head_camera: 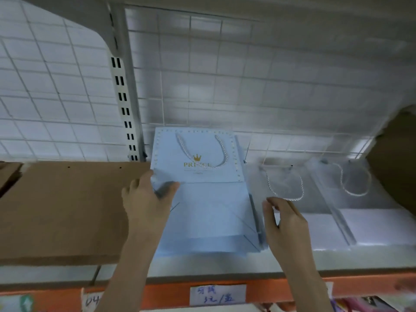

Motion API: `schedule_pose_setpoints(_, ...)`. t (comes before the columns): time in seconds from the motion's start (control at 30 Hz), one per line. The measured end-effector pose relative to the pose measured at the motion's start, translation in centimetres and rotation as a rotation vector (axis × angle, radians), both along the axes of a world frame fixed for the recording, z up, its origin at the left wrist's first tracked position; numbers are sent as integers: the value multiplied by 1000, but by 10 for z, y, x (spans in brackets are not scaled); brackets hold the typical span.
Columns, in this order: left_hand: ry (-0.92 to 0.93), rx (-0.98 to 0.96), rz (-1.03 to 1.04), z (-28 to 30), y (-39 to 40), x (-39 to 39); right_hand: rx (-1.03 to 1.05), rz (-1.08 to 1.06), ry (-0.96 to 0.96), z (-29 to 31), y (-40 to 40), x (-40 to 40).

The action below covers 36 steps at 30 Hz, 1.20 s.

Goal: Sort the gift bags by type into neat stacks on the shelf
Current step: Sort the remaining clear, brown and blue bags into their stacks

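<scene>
A stack of flat light-blue gift bags [211, 212] with a gold crown print and a white rope handle lies on the shelf's middle. My left hand [147, 199] holds the stack's left edge, thumb on top of the upper bag. My right hand [284, 218] sits at the stack's right edge with fingers curled, touching the neighbouring clear plastic bag [290, 183]. Two stacks of clear bags with white cord handles lie to the right, the second clear stack [369, 199] further out.
Flat brown paper bags [65, 208] lie left of the blue stack. A brown bag or box [396, 161] stands at the far right. White wire grid panels [225, 86] back the shelf. The orange shelf front [171, 293] carries handwritten labels.
</scene>
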<state>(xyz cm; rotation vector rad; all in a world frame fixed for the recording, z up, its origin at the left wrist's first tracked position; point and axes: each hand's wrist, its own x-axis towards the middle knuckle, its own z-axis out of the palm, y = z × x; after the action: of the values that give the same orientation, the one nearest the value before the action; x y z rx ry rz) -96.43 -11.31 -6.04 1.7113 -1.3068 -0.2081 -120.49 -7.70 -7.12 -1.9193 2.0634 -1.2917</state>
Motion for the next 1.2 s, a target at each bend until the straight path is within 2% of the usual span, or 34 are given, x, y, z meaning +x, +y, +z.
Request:
schedule_pose_setpoints(0.1,-183,49,99,-15,-2,-10,13,65,14,-4,-6,6)
schedule_pose_setpoints(0.27,-306,95,27,-6,0,-9,-60,74,-2,10,-8,20)
schedule_pose_setpoints(0.4,-285,79,-46,2,3,16,-99,136,-25,24,-9,45)
schedule_pose_setpoints(0.57,-233,-25,-23,1,39,66,-141,179,16,21,-2,104)
schedule_pose_setpoints(0.77,-154,-37,49,-2,89,181,-155,253,75,13,13,218)
schedule_pose_setpoints(0.93,-157,-19,103,1,128,311,-108,285,29,8,42,349)
schedule_pose_setpoints(1.2,-96,52,275,-1,202,499,10,536,-9,1,81,555)
